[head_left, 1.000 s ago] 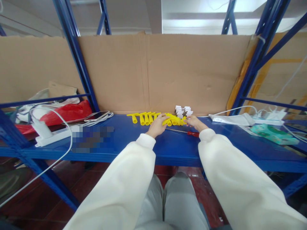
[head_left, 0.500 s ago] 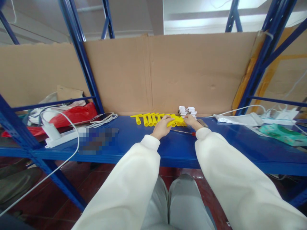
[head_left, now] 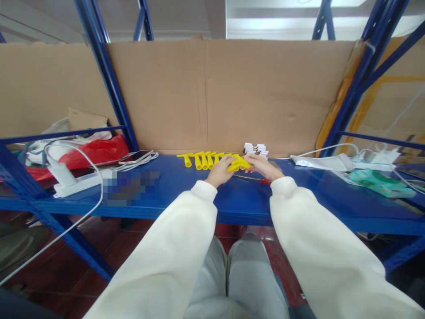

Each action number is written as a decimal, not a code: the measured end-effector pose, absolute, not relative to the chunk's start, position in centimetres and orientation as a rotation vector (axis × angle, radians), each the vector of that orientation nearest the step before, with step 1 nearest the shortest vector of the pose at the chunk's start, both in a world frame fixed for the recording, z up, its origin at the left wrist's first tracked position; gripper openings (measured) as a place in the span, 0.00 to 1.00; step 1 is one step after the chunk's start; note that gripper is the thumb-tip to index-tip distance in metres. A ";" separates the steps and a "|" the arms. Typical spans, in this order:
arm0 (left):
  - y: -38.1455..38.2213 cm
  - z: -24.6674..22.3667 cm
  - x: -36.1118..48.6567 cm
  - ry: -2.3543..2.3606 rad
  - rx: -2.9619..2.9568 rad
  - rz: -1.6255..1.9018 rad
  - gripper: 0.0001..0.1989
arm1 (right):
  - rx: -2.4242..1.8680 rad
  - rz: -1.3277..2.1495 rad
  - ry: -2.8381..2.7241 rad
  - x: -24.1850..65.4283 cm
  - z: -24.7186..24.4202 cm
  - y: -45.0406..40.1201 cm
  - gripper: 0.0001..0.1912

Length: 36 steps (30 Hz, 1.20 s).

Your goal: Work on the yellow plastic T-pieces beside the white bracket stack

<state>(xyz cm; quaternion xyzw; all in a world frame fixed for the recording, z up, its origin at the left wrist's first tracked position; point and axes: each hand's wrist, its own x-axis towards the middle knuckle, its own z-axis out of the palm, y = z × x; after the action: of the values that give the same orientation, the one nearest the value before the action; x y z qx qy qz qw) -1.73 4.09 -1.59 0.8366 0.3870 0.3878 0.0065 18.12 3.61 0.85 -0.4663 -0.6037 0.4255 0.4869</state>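
Observation:
Yellow T-shaped plastic pieces (head_left: 199,163) with round hollow ends stand in a row along the back of the blue shelf. My left hand (head_left: 221,171) is closed on one yellow T-shaped piece (head_left: 234,167) at the right end of the row. From the other side, my right hand (head_left: 262,166) has its fingers on the yellow parts too, closed around the far end. The fingers partly hide what they grip. Behind my right hand sits a stack of white parts (head_left: 255,149). A screwdriver with a red handle (head_left: 265,181) lies just in front of the hands.
A cardboard panel (head_left: 259,97) closes off the back. To the left are a white power strip (head_left: 79,184), a red bag (head_left: 96,152) and a phone (head_left: 136,157). On the right lie a white pouch (head_left: 322,162) and a green packet (head_left: 380,182). Blue posts (head_left: 109,75) frame the shelf.
My right hand has moved left, from beside the white parts to the yellow piece by my left hand. The view has shifted slightly.

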 end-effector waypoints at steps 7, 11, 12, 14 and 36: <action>3.2 -1.0 -1.6 1.301 2.600 1.106 0.24 | -1.014 1.103 -1.370 17.5 0.2 3.3 0.12; 2.4 -0.6 -1.5 1.400 2.527 1.029 0.22 | -1.082 0.955 -1.097 18.6 0.7 4.0 0.08; 2.3 -0.6 -1.5 1.419 2.515 1.023 0.22 | -1.090 0.917 -1.028 19.0 0.8 4.1 0.07; 2.1 -0.5 -1.5 1.445 2.505 1.026 0.22 | -1.097 0.853 -0.904 19.7 1.0 4.3 0.06; 2.5 -0.2 -1.8 1.411 2.358 1.109 0.21 | -1.055 0.794 -0.650 20.4 1.3 3.8 0.11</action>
<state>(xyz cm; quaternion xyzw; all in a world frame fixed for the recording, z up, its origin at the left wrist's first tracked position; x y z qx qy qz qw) -1.79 2.46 -0.18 0.7927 0.4741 0.3727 0.0889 20.40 3.78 1.30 -0.4813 -0.2963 0.3621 0.7413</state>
